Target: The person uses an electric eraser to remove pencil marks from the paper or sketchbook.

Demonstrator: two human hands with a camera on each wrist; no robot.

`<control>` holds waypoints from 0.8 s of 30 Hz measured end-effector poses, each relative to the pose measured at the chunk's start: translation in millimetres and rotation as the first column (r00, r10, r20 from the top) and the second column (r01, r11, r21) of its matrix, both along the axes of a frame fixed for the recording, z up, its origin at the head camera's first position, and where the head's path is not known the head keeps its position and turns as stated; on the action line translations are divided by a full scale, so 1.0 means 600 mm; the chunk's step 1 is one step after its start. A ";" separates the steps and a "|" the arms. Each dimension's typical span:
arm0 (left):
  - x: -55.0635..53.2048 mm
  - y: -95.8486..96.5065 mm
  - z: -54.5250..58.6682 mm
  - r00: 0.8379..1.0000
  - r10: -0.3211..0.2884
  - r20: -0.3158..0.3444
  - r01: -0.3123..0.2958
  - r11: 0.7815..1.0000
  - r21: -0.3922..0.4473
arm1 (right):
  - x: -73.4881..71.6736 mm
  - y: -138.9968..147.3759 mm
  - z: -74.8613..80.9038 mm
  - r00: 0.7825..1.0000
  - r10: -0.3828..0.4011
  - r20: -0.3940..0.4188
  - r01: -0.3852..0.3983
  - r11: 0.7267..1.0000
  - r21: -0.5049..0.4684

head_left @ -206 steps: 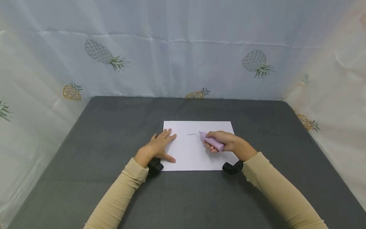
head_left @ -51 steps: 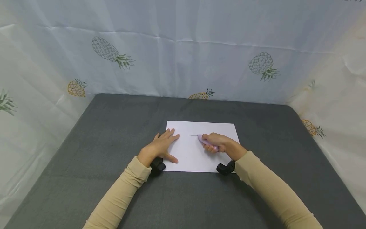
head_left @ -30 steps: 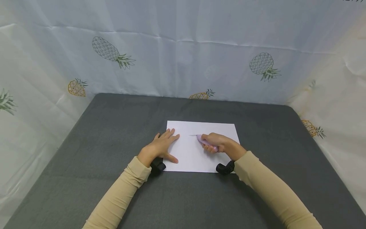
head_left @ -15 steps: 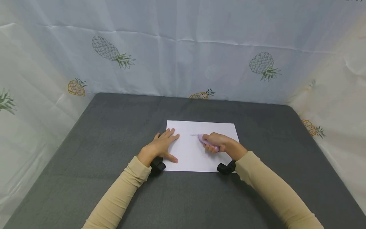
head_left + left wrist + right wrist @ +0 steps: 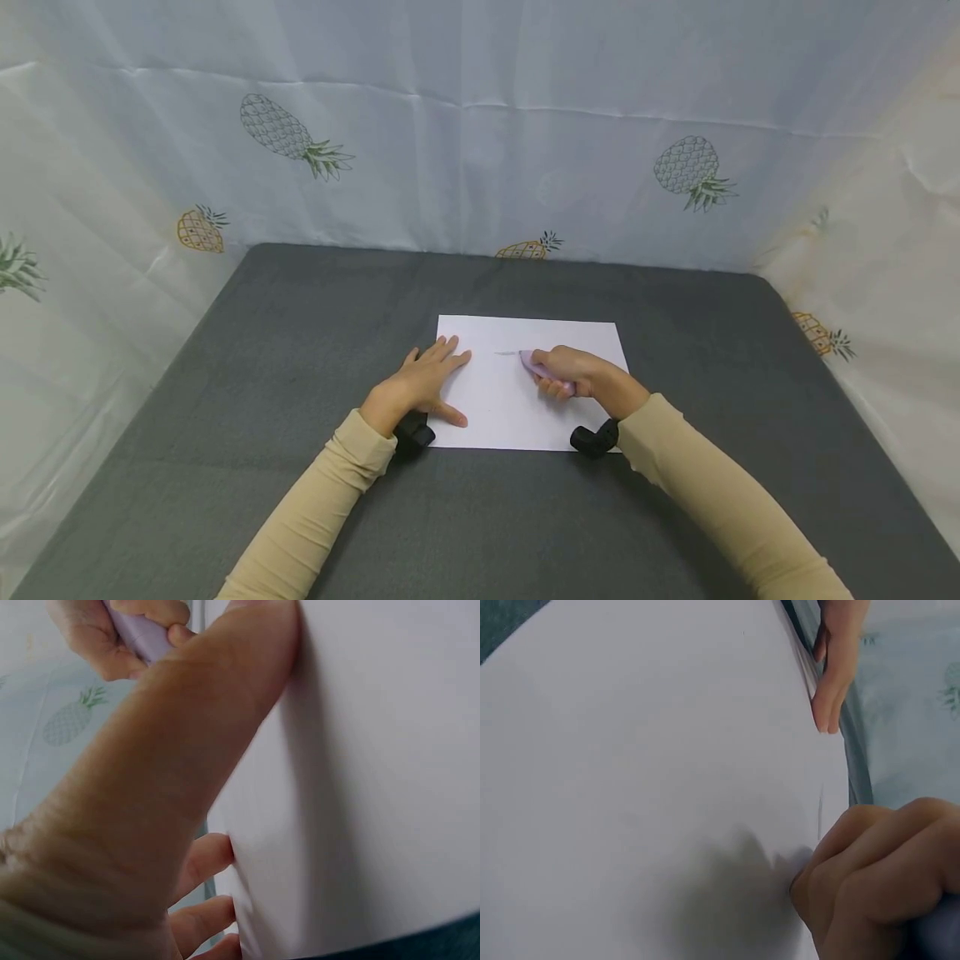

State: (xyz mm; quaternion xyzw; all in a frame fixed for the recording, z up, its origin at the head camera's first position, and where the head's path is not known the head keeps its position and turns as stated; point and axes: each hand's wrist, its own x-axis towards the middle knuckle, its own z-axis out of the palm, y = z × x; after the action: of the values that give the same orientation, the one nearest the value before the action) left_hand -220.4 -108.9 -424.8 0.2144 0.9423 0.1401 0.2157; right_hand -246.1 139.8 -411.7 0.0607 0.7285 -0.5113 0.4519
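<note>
A white sheet of paper (image 5: 491,408) lies on the dark table. My left hand (image 5: 420,383) rests on its left part, fingers spread and thumb toward the near edge. In the left wrist view the thumb (image 5: 172,712) spans the picture. My right hand (image 5: 573,371) grips a thick, tapered lavender pen-shaped tool (image 5: 547,377), curled fingers beneath and thumb toward the narrow end. The tool's front end is right at a short, thin grey line (image 5: 506,353) on the paper. In the right wrist view the fingers (image 5: 889,870) hide most of the tool; its tip is hidden.
The dark grey table (image 5: 480,525) extends around the paper on all sides. A pale curtain (image 5: 480,167) with printed pineapples hangs behind it and at both sides. Black wrist devices (image 5: 592,439) sit under both wrists, overlapping the paper's near corners.
Several seconds ago the tool was held turned with more of its body showing; now the right hand covers more of it. In the last second the right hand moves slightly right. Left hand stays put.
</note>
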 end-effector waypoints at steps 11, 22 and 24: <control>-0.001 -0.001 0.001 1.000 0.000 0.006 0.000 1.000 0.000 | -0.002 -0.006 0.000 1.000 -0.001 -0.016 0.002 1.000 0.011; 0.000 -0.001 0.001 1.000 -0.008 -0.005 0.008 1.000 0.006 | -0.004 -0.008 -0.002 1.000 0.013 -0.017 -0.013 0.999 0.040; 0.000 -0.001 0.001 1.000 -0.008 -0.002 0.008 1.000 0.004 | -0.001 -0.008 -0.001 1.000 0.022 -0.020 -0.021 0.999 0.038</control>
State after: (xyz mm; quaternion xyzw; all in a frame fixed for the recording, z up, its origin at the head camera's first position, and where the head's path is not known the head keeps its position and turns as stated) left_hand -220.3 -109.6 -424.3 0.2186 0.9414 0.1406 0.2150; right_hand -246.8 134.7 -412.3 0.0561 0.7431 -0.4932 0.4488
